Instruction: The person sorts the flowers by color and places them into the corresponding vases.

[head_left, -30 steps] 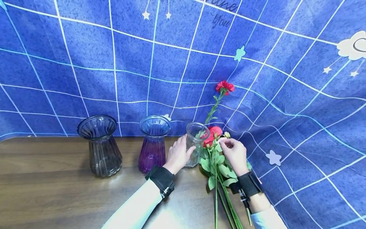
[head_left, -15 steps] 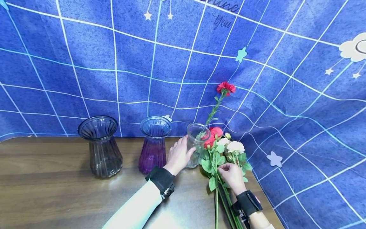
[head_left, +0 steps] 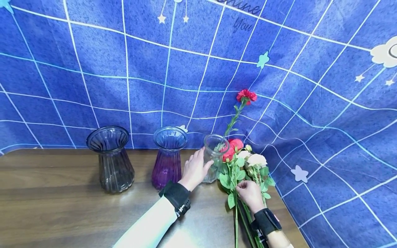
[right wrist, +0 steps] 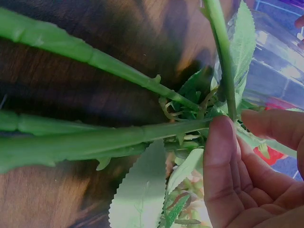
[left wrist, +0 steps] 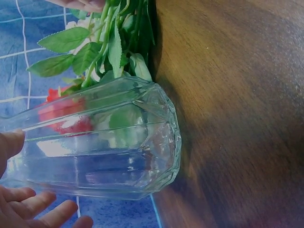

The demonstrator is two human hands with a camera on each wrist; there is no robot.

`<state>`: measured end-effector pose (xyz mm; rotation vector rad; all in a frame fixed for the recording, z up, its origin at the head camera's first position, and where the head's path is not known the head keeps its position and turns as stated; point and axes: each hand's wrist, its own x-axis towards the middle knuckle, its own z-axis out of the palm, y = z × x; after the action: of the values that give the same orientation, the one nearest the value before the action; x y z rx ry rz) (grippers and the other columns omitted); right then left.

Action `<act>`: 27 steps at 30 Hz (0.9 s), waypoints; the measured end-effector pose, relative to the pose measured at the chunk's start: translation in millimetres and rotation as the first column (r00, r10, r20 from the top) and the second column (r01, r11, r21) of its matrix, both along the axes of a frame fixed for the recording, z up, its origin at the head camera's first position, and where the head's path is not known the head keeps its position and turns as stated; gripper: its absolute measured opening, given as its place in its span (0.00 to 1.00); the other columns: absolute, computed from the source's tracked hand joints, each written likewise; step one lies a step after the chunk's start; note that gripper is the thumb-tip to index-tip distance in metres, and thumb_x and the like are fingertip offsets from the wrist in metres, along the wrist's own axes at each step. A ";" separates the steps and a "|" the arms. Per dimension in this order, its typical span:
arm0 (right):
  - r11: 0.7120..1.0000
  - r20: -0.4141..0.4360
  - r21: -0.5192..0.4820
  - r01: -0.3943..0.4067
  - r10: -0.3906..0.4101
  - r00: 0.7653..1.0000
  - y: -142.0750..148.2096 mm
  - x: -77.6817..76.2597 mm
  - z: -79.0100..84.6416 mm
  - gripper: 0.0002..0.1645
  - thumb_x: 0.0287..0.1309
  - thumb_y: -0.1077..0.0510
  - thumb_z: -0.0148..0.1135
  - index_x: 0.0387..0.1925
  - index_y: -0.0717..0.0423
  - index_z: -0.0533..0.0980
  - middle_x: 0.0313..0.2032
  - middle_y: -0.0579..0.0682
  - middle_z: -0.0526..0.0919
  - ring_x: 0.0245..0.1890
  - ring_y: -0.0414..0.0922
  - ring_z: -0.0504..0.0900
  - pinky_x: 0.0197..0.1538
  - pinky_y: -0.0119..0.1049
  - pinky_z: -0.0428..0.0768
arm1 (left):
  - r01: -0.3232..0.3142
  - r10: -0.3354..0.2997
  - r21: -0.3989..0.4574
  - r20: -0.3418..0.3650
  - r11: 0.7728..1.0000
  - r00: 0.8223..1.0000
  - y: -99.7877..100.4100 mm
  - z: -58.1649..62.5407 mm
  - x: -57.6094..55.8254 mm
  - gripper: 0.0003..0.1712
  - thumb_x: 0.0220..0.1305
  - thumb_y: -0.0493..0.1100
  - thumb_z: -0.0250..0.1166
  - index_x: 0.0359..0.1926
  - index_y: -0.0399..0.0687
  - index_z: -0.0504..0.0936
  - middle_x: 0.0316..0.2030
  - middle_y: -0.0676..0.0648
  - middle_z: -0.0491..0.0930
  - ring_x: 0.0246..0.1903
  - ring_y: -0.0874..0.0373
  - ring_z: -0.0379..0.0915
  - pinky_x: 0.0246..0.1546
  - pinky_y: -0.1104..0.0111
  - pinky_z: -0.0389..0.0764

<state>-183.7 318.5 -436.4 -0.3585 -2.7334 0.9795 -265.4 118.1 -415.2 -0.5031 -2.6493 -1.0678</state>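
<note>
A clear glass vase [head_left: 212, 174] stands on the table, and my left hand [head_left: 194, 169] rests at its left side. The thumb lies across the front of the glass, while the other fingers are spread and fairly straight in the left wrist view. A red carnation [head_left: 246, 96] rises behind this vase. To its right, my right hand [head_left: 250, 195] is over a bunch of flowers and pinches a green flower stem [right wrist: 227, 71] between thumb and forefinger. The bunch has a pinkish-red bloom [head_left: 235, 144], a cream bloom [head_left: 257, 160] and green leaves [head_left: 225, 181].
A purple-blue glass vase [head_left: 167, 165] stands left of my left hand, and a dark grey glass vase [head_left: 114, 168] further left. Long stems [head_left: 245, 224] run toward the front of the wooden table [head_left: 56, 206]. A blue patterned cloth [head_left: 139, 69] hangs behind and at right.
My right hand has moved down from the blooms to the stems, uncovering the cream bloom, then slightly further down. My left hand stays at the clear vase.
</note>
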 end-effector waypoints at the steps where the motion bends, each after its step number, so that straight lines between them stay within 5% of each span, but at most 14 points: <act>1: 1.000 -0.004 0.007 -0.002 0.002 1.000 0.3 0.2 -0.9 0.04 0.45 0.63 0.64 0.23 0.61 0.80 0.16 0.48 0.81 0.14 0.35 0.74 0.24 0.29 0.73 | 0.000 0.000 -0.002 -0.001 1.000 1.000 0.2 -0.2 0.5 0.36 0.64 0.56 0.58 0.66 0.43 0.63 0.60 0.40 0.71 0.56 0.44 0.70 0.49 0.49 0.73; 15: 0.993 -0.003 0.114 0.038 -0.037 0.999 0.4 -6.3 -3.7 0.09 0.47 0.59 0.64 0.28 0.63 0.83 0.27 0.56 0.86 0.30 0.52 0.82 0.33 0.42 0.77 | 0.000 0.000 0.014 -0.004 1.000 1.000 0.3 1.3 1.4 0.36 0.63 0.55 0.59 0.66 0.41 0.64 0.60 0.39 0.71 0.56 0.43 0.70 0.49 0.48 0.72; 27: 0.999 0.075 -0.035 0.035 -0.033 0.997 0.1 -8.2 1.7 0.10 0.51 0.63 0.60 0.33 0.68 0.81 0.29 0.59 0.84 0.16 0.40 0.77 0.25 0.33 0.76 | 0.003 -0.003 0.018 -0.001 1.000 1.000 -0.1 0.0 1.4 0.36 0.63 0.55 0.59 0.66 0.42 0.63 0.60 0.40 0.71 0.56 0.43 0.70 0.50 0.48 0.72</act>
<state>-191.8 318.5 -434.7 -0.4550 -2.7692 1.0278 -264.0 118.0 -415.2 -0.5035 -2.6362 -1.0907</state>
